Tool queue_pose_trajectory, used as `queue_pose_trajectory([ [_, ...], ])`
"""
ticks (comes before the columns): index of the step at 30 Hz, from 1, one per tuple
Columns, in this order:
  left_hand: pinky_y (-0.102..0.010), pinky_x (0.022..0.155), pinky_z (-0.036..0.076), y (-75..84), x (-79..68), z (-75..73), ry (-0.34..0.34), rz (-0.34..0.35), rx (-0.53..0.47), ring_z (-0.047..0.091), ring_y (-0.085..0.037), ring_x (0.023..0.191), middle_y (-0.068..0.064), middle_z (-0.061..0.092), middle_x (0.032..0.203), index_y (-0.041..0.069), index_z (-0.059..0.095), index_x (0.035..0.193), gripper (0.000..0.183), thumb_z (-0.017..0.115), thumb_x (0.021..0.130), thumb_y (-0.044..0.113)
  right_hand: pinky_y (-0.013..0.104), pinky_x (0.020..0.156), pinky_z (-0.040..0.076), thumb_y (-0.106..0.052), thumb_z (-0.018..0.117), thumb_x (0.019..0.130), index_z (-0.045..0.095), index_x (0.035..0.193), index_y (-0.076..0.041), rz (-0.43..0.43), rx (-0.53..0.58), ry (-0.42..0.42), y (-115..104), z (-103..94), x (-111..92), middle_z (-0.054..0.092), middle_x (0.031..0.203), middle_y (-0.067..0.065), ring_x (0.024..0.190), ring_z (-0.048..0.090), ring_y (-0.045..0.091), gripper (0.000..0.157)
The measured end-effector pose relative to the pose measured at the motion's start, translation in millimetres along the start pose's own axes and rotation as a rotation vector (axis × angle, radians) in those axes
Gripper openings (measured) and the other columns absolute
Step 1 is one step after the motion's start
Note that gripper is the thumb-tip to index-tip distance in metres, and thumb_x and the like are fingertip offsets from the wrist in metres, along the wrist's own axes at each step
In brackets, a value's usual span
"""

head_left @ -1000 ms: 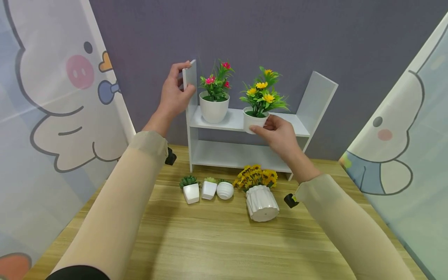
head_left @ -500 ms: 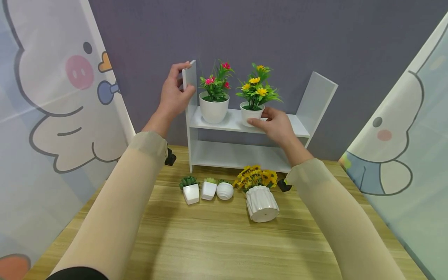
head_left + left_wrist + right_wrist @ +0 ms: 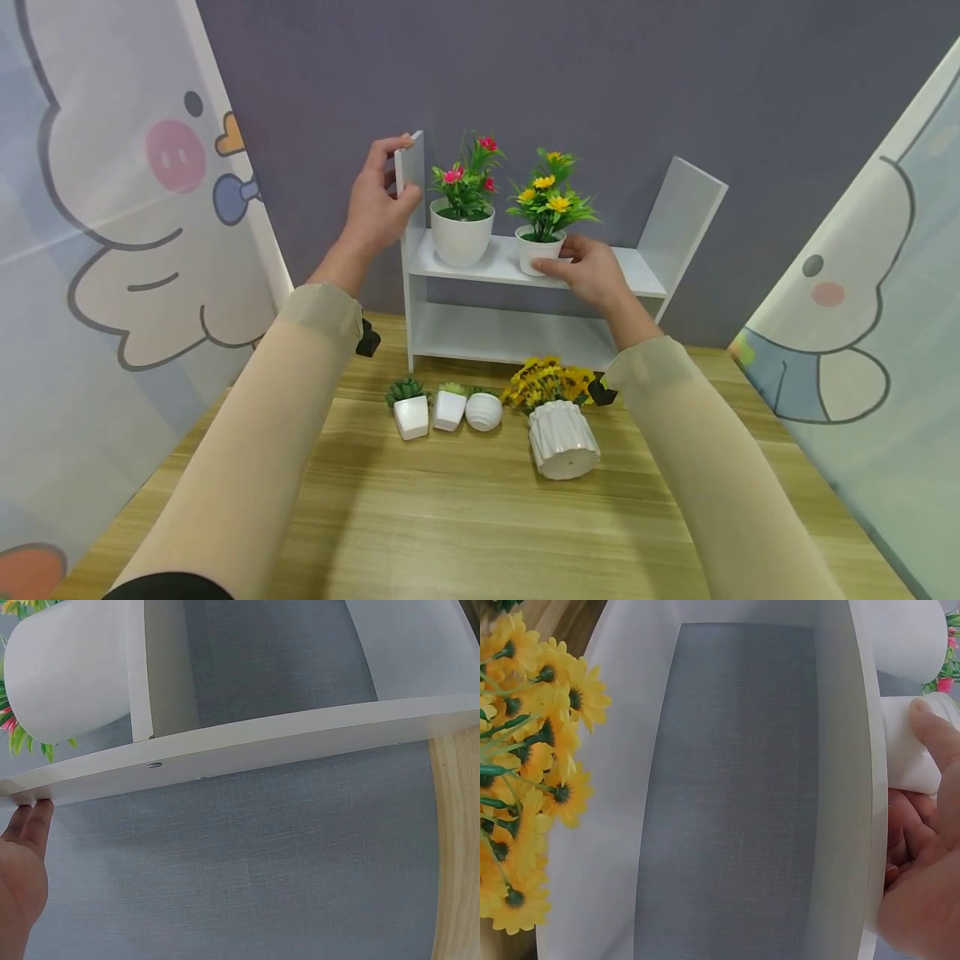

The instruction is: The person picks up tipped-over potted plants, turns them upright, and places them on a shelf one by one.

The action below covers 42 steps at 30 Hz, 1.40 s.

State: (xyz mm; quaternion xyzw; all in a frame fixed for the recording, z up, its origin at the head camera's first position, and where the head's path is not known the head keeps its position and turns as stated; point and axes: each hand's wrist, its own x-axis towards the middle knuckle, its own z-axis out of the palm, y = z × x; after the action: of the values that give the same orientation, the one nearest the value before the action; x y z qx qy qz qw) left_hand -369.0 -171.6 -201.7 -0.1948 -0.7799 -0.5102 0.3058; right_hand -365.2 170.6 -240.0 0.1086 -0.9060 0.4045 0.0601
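My left hand [image 3: 377, 200] grips the upright left side panel of a white two-tier shelf [image 3: 517, 329], its thumb on the front edge. In the left wrist view its fingertips [image 3: 37, 817] touch the panel's outer face. My right hand [image 3: 596, 271] pinches a white pot [image 3: 534, 254] with yellow flowers [image 3: 551, 196] between thumb and fingers. That pot stands upright at the upper board, near its front edge; the right wrist view shows its base at board level. Left of it, a larger white pot [image 3: 461, 237] with pink flowers [image 3: 468, 175] sits on the same board.
On the wooden table [image 3: 450, 517] before the shelf lie three small succulent pots, a left one [image 3: 411, 417], a middle one [image 3: 448, 410] and a round ribbed one [image 3: 483, 411]. A white ridged vase [image 3: 562, 440] with yellow daisies [image 3: 547, 382] lies tipped beside them. A grey wall [image 3: 555, 75] stands behind.
My right hand has carried the yellow-flowered pot left and back onto the upper board, where it now sits a little lower against the shelf. The left hand keeps its grip on the side panel.
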Motion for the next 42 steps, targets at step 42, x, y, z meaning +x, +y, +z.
queue_pose_trajectory([
  [42, -0.048, 0.11, 0.054, 1.2, -0.3, 1.2, 0.005, -0.041, 0.003, 0.053, -0.024, 0.156, 0.012, 0.035, 0.178, 0.022, 0.044, 0.159, 0.059, 0.051, 0.103, 0.004, 0.054, 0.112, 0.048, -0.066, 0.079, 0.093, 0.055, 0.152, -0.007, 0.085, -0.138, 0.13, -0.3, 24.1, 1.4, 0.068, 0.149, 0.009, 0.133, 0.062, 0.034, 0.087],
])
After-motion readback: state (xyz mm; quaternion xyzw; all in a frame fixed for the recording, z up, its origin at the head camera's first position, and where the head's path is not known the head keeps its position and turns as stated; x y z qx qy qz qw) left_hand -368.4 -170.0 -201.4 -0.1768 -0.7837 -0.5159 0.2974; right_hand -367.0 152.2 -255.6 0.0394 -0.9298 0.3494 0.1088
